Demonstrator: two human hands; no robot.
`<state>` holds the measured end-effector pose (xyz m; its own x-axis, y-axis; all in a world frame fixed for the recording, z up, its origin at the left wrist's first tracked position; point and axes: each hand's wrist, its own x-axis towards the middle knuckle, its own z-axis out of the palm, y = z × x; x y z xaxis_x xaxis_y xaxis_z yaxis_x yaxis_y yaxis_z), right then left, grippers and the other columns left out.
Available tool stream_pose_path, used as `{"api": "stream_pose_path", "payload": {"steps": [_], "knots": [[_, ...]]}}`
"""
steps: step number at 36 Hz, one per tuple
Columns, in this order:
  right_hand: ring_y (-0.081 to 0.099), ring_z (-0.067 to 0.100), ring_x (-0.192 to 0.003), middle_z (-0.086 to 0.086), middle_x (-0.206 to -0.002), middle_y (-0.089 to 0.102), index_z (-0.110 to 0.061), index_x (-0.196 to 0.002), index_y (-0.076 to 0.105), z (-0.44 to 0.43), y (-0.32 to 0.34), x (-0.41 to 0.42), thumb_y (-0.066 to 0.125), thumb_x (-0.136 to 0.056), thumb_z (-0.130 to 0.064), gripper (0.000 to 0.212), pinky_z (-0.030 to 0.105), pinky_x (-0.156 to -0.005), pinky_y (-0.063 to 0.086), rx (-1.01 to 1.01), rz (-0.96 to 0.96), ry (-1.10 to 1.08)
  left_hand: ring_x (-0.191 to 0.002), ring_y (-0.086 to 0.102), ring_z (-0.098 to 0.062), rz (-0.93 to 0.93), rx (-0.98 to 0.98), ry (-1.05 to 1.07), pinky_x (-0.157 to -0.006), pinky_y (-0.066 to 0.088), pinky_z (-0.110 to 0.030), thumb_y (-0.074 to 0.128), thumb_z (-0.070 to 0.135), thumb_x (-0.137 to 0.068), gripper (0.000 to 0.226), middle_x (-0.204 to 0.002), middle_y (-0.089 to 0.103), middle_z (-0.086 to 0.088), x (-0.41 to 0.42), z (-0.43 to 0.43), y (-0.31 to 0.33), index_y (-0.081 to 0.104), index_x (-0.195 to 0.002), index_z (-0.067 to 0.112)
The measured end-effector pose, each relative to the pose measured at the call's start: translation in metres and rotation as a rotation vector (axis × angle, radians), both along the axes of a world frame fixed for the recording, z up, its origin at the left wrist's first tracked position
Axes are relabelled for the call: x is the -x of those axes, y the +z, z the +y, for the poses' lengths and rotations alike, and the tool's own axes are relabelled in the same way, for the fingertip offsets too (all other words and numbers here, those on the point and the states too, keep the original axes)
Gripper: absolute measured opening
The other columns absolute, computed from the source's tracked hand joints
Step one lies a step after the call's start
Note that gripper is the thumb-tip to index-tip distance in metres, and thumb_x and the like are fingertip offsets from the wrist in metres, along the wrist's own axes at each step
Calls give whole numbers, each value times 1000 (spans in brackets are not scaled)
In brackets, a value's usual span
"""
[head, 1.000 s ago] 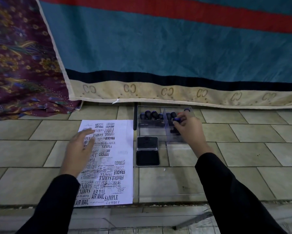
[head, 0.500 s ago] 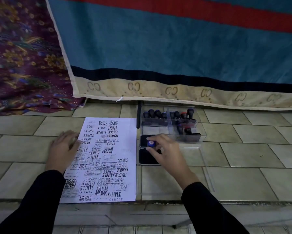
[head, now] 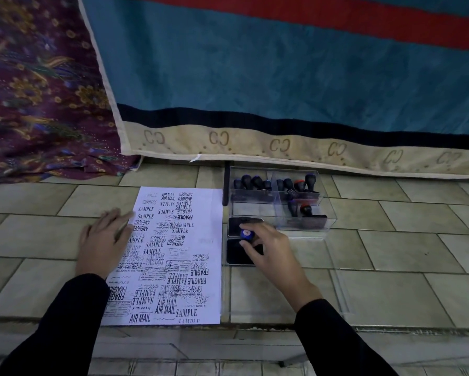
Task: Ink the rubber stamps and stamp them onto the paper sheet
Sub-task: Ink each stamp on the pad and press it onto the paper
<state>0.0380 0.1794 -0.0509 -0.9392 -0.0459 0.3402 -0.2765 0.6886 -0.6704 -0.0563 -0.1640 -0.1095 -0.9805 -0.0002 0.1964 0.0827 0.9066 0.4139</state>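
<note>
Stamp (head: 246, 234) is pinched at its top by the right hand (head: 274, 253), over the ink pad (head: 234, 255) at three o'clock of the paper (head: 206, 234). The left hand (head: 103, 240) lies flat, fingers straight, on the paper's nine o'clock edge.

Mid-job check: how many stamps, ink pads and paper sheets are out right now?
Stamps: 11 (10 in the clear boxes, 1 stamp gripped by the right hand)
Ink pads: 1
Paper sheets: 1
Total: 13
</note>
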Motion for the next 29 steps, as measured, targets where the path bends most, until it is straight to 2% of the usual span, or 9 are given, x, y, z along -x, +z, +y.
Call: {"api": "stream_pose_path", "payload": {"steps": [6, 12, 17, 22, 29], "knots": [[61, 4, -72, -2, -106, 62, -15, -115, 63, 0, 4, 2, 67, -86, -16, 29, 7, -72, 46, -37, -20, 14, -143, 27, -19, -12, -5, -1, -114, 11, -40, 27, 62, -86, 64, -152, 40, -2, -1, 1, 1, 53, -137, 34], [63, 9, -83, 1, -107, 63, -12, -114, 62, -15, 12, 7, 65, -88, -18, 27, 24, -79, 53, 11, 25, 29, -142, 29, -19, -5, -6, 4, -113, 12, -41, 27, 62, -84, 65, -150, 42, -2, 0, 1, 1, 54, -135, 33], [58, 8, -86, 5, -110, 62, -8, -116, 60, -44, 17, 15, 64, -88, -15, 28, 18, -82, 47, -22, 12, 156, -142, 30, -20, -11, 12, 0, -113, 14, -42, 30, 59, -86, 60, -150, 43, -3, 2, -2, -1, 55, -135, 34], [60, 20, -92, 8, -110, 59, -6, -117, 57, -62, 12, 23, 60, -91, -13, 27, 28, -85, 48, -75, -35, 209, -142, 30, -19, -4, 1, 8, -113, 13, -41, 32, 58, -86, 58, -149, 43, -2, 1, -1, 0, 56, -134, 34], [57, 23, -98, 10, -111, 59, -6, -118, 56, -71, 6, 28, 59, -92, -14, 28, 28, -84, 45, -148, -62, 251, -141, 31, -19, 8, -7, 11, -113, 13, -40, 32, 57, -86, 58, -149, 44, -3, -1, 2, 2, 57, -133, 32]]}}
